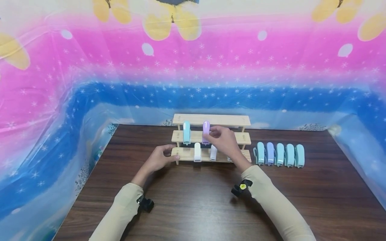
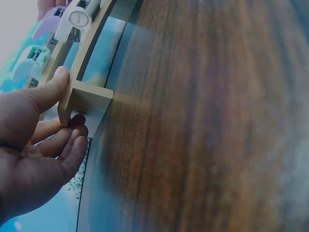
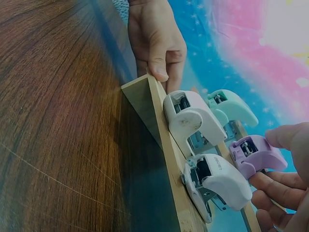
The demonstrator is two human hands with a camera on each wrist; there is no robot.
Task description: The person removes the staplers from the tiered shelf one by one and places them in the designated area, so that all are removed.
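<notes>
I report the purple punch (image 1: 206, 129) at the middle shelf of the wooden rack (image 1: 211, 119), near the centre of the head frame. Whether the shelf takes its full weight, I cannot tell. My right hand (image 1: 223, 140) pinches it, with the thumb on the handle side and fingers curled beneath, as seen at the right edge of the right wrist frame; the gap is closed to the body's width. My left hand (image 1: 158, 158) grips the lowest shelf's left end, thumb above, fingers below.

A mint punch (image 1: 187, 132) stands left of the purple one; a white punch (image 1: 197, 151) sits on the shelf below. A row of punches (image 1: 279, 154) occupies the table at right of frame.

Handling assessment: the purple piece is probably light to moderate, its glossy shell stiff and somewhat slippery, not fragile. The lever may give if squeezed, so I recommend holding it by the sides of the body.
</notes>
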